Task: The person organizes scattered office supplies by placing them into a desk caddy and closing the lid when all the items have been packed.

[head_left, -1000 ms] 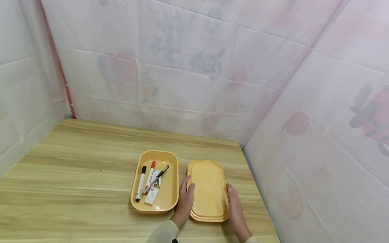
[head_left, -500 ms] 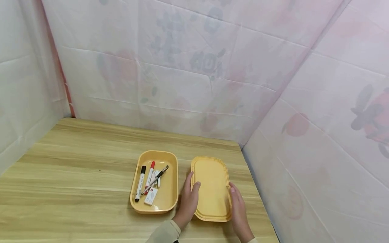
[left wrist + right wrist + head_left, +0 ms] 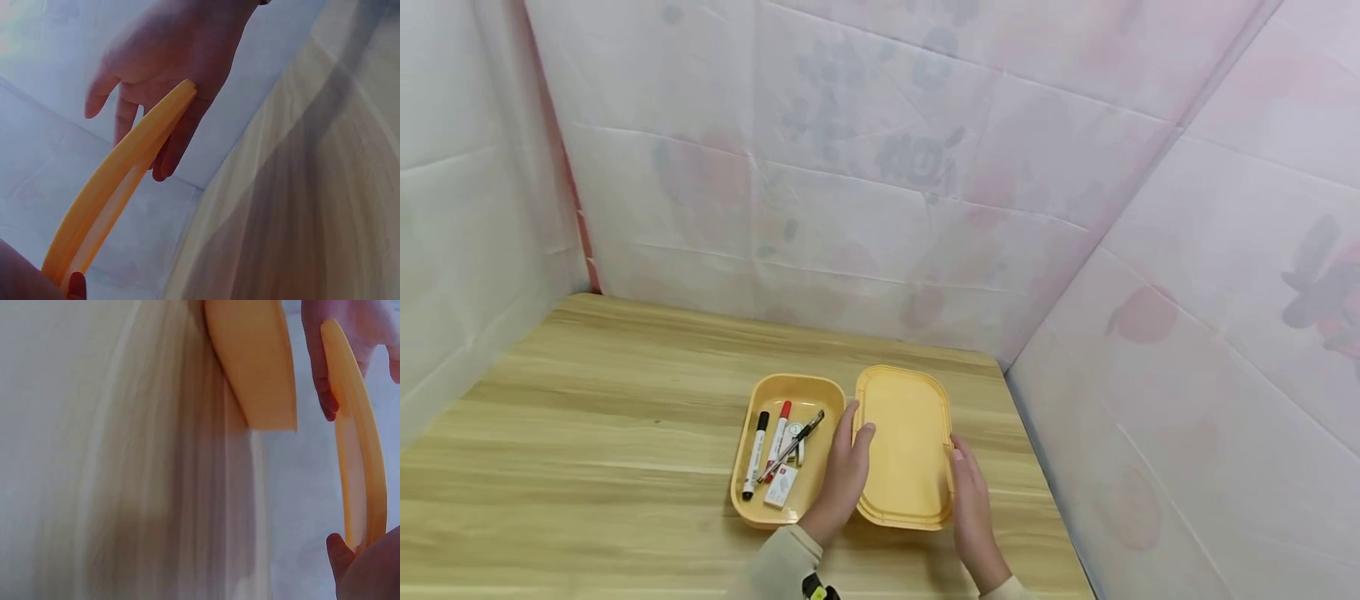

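Observation:
A yellow plastic lid (image 3: 904, 450) is held up off the table between both hands, at the right of the yellow box (image 3: 814, 492). My left hand (image 3: 842, 479) grips its left edge, thumb over the rim. At the opposite edge my right hand (image 3: 972, 508) holds on. The left wrist view shows the lid (image 3: 119, 169) edge-on and tilted, its far edge against the right palm (image 3: 169, 62). In the box lie a black-capped marker (image 3: 756, 457), a red marker (image 3: 779, 433), a pen (image 3: 792, 447), a white eraser (image 3: 781, 486) and a small white item partly hidden by the pen.
The wood-grain table (image 3: 587, 467) extends left of the box. Pale printed sheets (image 3: 850, 208) wall off the back and both sides, the right one close beside the right hand. In the right wrist view, the box (image 3: 256, 362) stands near the lid.
Both hands have raised the lid from the table and brought it left, close to the box's right rim. The box and its contents stay in place; the head view shifted slightly.

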A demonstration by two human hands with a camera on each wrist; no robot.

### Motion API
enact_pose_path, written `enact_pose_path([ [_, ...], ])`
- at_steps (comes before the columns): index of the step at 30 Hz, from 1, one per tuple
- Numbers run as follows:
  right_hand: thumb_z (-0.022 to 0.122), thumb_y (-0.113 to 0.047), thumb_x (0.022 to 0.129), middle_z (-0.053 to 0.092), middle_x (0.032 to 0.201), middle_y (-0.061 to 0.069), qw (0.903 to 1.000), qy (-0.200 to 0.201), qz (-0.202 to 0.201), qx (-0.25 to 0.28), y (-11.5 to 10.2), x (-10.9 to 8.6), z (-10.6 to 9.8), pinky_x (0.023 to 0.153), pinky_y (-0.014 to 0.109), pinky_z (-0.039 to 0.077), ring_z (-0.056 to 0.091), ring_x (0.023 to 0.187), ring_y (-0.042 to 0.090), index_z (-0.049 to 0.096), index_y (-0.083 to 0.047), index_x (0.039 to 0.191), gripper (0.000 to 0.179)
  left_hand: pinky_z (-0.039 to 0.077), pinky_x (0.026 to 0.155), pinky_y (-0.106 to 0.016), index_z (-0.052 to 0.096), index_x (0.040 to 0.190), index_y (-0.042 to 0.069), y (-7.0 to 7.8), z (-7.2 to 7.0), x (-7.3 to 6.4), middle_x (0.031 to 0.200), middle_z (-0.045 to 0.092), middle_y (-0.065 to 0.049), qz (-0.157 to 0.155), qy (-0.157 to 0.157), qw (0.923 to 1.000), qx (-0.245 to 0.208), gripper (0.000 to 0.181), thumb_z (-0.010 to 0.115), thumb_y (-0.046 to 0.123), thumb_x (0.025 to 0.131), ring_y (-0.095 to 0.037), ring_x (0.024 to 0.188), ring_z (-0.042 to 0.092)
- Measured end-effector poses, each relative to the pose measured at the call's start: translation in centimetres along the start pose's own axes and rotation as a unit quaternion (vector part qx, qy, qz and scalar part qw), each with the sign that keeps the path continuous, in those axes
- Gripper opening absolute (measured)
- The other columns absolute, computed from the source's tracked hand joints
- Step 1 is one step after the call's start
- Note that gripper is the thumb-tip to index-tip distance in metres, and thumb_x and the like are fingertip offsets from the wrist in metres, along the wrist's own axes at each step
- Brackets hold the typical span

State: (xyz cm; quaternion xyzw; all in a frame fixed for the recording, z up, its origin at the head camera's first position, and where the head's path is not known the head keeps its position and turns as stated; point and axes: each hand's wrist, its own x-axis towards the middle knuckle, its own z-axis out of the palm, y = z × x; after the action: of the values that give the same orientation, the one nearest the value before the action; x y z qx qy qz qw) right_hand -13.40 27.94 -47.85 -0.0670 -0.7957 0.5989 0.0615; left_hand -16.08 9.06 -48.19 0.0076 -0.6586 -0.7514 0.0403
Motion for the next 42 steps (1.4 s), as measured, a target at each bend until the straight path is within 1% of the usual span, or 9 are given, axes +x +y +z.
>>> enact_pose_path([
  [3,0.035,-0.050,0.108,0.031,0.163,0.014,0.9998,-0.008,-0.015,-0.004,-0.4,0.3,1.5,0.118,0.065,0.023,0.024,0.151,0.040,0.038,-0.010,0.155,0.062,0.016,0.122,-0.061,0.025,0.160,0.016,0.4,-1.7,0.1,0.168,0.019,-0.010,-0.006,-0.004,0.9998,0.020,0.060,0.044,0.036,0.108,-0.037,0.154,0.017],
  [8,0.036,-0.046,0.108,0.030,0.164,0.013,0.9980,-0.057,-0.025,0.014,-1.1,0.9,4.4,0.120,0.063,0.022,0.024,0.152,0.039,0.039,-0.012,0.155,0.057,0.017,0.121,-0.064,0.022,0.161,0.022,1.1,-5.0,0.4,0.169,0.016,-0.006,-0.014,0.013,0.9993,0.032,0.059,0.042,0.039,0.108,-0.034,0.155,0.014],
  [11,0.037,-0.044,0.109,0.031,0.163,0.012,0.9974,-0.062,-0.025,0.027,-1.5,0.9,5.5,0.121,0.063,0.020,0.023,0.152,0.039,0.040,-0.013,0.153,0.054,0.016,0.121,-0.064,0.019,0.162,0.020,1.4,-6.2,0.7,0.169,0.012,-0.007,-0.012,0.000,0.9994,0.032,0.060,0.040,0.039,0.109,-0.034,0.156,0.010],
  [14,0.038,-0.043,0.108,0.031,0.163,0.013,0.9970,-0.067,-0.027,0.029,-1.9,0.9,6.3,0.121,0.063,0.018,0.022,0.152,0.040,0.040,-0.013,0.153,0.054,0.016,0.122,-0.063,0.018,0.162,0.018,1.8,-7.1,0.8,0.169,0.012,-0.009,-0.008,-0.001,0.9989,0.046,0.061,0.039,0.039,0.109,-0.035,0.156,0.010],
  [18,0.038,-0.046,0.108,0.027,0.164,0.014,0.9941,-0.094,-0.037,0.040,-2.4,0.8,7.4,0.121,0.064,0.018,0.020,0.152,0.041,0.038,-0.012,0.154,0.057,0.016,0.122,-0.062,0.019,0.161,0.015,2.3,-8.4,0.8,0.169,0.013,-0.011,-0.001,0.012,0.9981,0.061,0.060,0.039,0.038,0.109,-0.036,0.155,0.011],
  [22,0.038,-0.043,0.108,0.025,0.165,0.015,0.9916,-0.108,-0.051,0.050,-2.7,0.7,8.7,0.121,0.064,0.017,0.020,0.152,0.041,0.037,-0.011,0.154,0.056,0.014,0.123,-0.061,0.020,0.161,0.013,2.6,-9.7,0.7,0.169,0.012,-0.011,0.010,0.017,0.9979,0.062,0.059,0.039,0.036,0.109,-0.036,0.155,0.009],
  [30,0.039,-0.042,0.109,0.026,0.165,0.014,0.9894,-0.118,-0.072,0.045,-3.3,-0.1,10.9,0.121,0.062,0.022,0.025,0.151,0.039,0.039,-0.012,0.153,0.053,0.012,0.124,-0.059,0.018,0.161,0.013,2.9,-12.2,0.4,0.169,0.009,-0.011,0.004,0.019,0.9971,0.073,0.060,0.037,0.037,0.110,-0.035,0.156,0.006],
  [37,0.040,-0.040,0.109,0.024,0.165,0.014,0.9895,-0.111,-0.081,0.045,-3.3,-0.4,12.1,0.121,0.059,0.022,0.023,0.152,0.037,0.041,-0.012,0.152,0.051,0.013,0.124,-0.058,0.020,0.161,0.014,2.8,-13.4,0.5,0.169,0.010,-0.011,0.001,0.020,0.9961,0.085,0.061,0.038,0.041,0.109,-0.035,0.156,0.006],
  [42,0.042,-0.040,0.108,0.013,0.168,0.013,0.9861,-0.136,-0.078,0.055,-3.1,-0.6,12.4,0.121,0.063,0.017,0.012,0.154,0.041,0.037,-0.012,0.154,0.054,0.012,0.123,-0.060,0.018,0.161,0.013,2.6,-13.9,0.5,0.169,0.009,-0.012,-0.005,0.018,0.9956,0.092,0.062,0.038,0.041,0.109,-0.037,0.156,0.005],
])
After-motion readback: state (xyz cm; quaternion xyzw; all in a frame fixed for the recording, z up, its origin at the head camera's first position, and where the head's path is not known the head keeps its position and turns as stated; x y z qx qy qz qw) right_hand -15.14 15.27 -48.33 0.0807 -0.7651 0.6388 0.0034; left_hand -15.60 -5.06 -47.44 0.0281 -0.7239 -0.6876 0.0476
